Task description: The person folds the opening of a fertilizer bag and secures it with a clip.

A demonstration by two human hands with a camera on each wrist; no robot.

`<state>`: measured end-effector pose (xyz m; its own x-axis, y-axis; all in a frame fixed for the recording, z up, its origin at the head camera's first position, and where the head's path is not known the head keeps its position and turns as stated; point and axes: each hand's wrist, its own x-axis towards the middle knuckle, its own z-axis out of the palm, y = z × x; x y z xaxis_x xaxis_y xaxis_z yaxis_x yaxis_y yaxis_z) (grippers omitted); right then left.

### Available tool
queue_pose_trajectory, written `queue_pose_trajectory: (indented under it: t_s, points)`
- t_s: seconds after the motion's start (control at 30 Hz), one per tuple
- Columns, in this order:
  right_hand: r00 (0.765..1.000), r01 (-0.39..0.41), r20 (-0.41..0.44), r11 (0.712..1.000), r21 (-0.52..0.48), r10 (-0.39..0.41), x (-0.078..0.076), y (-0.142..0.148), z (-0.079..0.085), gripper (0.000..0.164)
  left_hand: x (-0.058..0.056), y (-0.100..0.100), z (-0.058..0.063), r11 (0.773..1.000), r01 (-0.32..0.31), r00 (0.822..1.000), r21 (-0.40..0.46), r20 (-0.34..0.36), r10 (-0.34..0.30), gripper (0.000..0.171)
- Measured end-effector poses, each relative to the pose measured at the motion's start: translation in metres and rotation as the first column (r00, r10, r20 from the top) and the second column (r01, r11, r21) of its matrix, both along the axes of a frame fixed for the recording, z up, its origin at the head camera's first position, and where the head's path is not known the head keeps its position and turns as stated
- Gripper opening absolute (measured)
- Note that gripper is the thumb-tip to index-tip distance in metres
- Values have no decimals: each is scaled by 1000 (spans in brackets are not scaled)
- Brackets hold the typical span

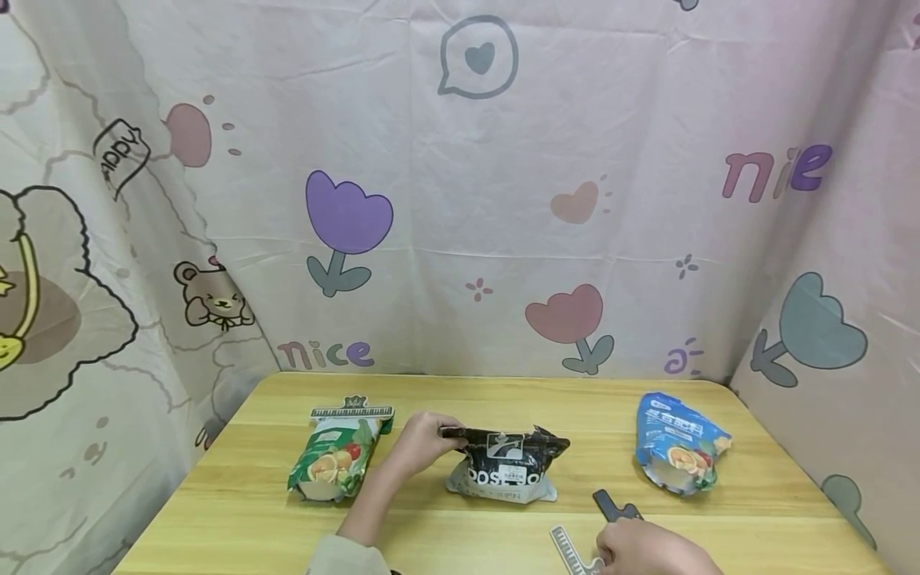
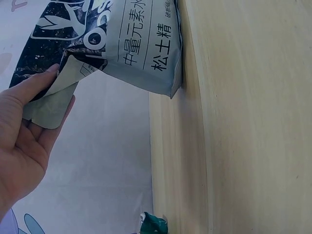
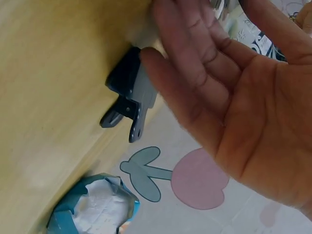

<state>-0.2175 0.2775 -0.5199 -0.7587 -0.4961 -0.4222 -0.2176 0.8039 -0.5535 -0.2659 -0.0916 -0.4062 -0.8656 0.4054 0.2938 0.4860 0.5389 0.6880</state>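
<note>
My left hand (image 1: 428, 441) pinches the folded top corner of a black-and-grey pouch (image 1: 506, 467), which stands upright on the table. In the left wrist view, the thumb presses the pouch's black top (image 2: 48, 56), with fingers behind it. At the front, my right hand (image 1: 650, 547) has its fingers curled at a piano-key-patterned clip (image 1: 568, 551); part of this clip shows between thumb and fingers in the right wrist view. A black clip (image 1: 611, 505) lies just beyond that hand, its handles visible in the right wrist view (image 3: 127, 107).
On the left lies a green pouch (image 1: 331, 463) with a piano-key clip (image 1: 352, 412) across its top. A blue pouch (image 1: 679, 443) sits at the right, its top unclipped. Behind the wooden table (image 1: 431, 399) hangs a printed cloth (image 1: 460, 200).
</note>
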Motion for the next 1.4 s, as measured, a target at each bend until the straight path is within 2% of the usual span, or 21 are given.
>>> queue_pose_trajectory:
  t_s: [0.07,0.13,0.27,0.33,0.43,0.57,0.7,0.8,0.93,0.97,1.03,1.13,1.23,1.3,1.4]
  points:
    - [1000,-20,-8,999,-30,20,-2,2,-4,25,0,0,0,1000,-3,1000,0,-1,3,12]
    - [999,-25,-34,1000,-2,25,2,-3,5,22,0,0,0,1000,-6,1000,0,-3,6,12]
    - [998,-20,-52,999,-25,19,23,-25,55,16,0,0,-1,1000,-8,1000,1,-1,8,11]
    - [998,-36,-59,996,-77,32,31,-34,79,14,-1,0,-1,1000,-9,1000,1,-1,9,11]
    - [998,-44,-60,988,-149,35,38,-42,102,15,-1,0,-1,1000,-11,1000,-1,-4,11,11]
    - [997,-16,-72,984,-179,4,38,-45,112,25,-1,0,-2,1000,-8,1000,-4,-10,8,11]
    - [985,-51,-173,978,-204,15,35,-46,119,31,-1,0,-2,1000,-10,1000,-9,-28,10,10]
    - [965,-86,-262,962,-261,15,32,-48,126,30,-1,0,-2,1000,-12,999,-12,-36,12,10]
    - [923,-65,-377,936,-345,-75,29,-53,137,36,-1,0,-2,1000,-8,1000,-9,-26,8,11]
    - [908,-42,-402,933,-357,-113,29,-54,140,37,-1,0,-2,1000,-8,1000,-8,-24,8,11]
    - [863,4,-467,928,-373,-191,28,-57,147,38,-1,0,-2,1000,-7,1000,-5,-19,7,12]
    - [772,24,-574,916,-402,-272,28,-63,153,31,-1,0,-2,1000,-7,1000,-4,-22,7,12]
    - [644,-48,-700,897,-439,-308,25,-68,154,23,-1,0,-2,1000,-5,1000,-1,-20,5,11]
    - [567,-130,-761,877,-462,-316,21,-72,154,25,-1,0,-2,1000,-5,1000,1,-18,5,11]
    - [461,-260,-835,854,-451,-301,15,-78,153,29,-1,0,-3,1000,-3,1000,2,-18,3,11]
